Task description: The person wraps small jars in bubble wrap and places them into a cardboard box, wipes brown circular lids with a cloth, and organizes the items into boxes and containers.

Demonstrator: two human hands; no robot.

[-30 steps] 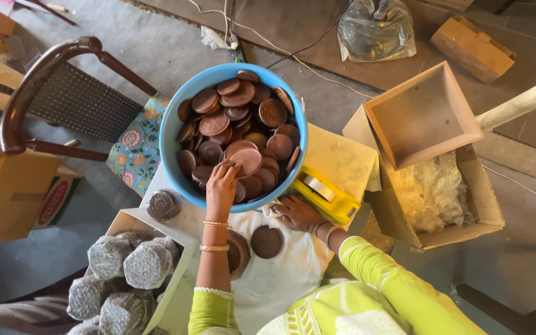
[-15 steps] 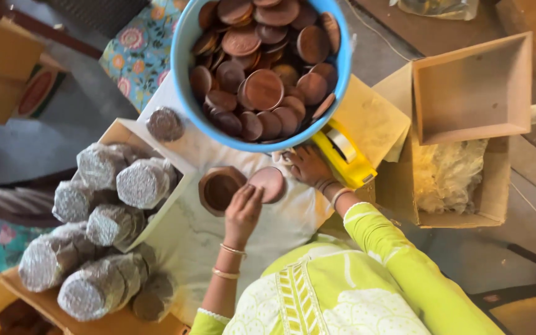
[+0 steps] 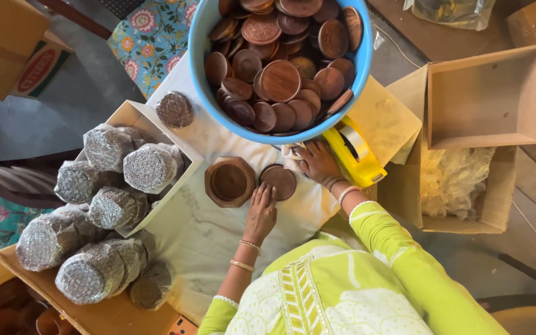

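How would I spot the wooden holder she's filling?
Find the big blue tub of round wooden discs. Just below it on the white cloth, beside her left hand, sits the holder: eight-sided and hollowed, unlike the flat round discs.

Off to the side: yellow plastic tape dispenser point(image 3: 356, 153), empty square wooden tray point(image 3: 488, 99), foam-net-wrapped round bundles point(image 3: 103, 205) in white cardboard box point(image 3: 133, 115).

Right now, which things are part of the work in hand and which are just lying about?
In hand:
- left hand and right hand on the round wooden disc
- octagonal wooden holder
- blue tub of discs

Lying about:
- yellow tape dispenser
- wrapped stacks
- empty wooden tray
- floral cloth
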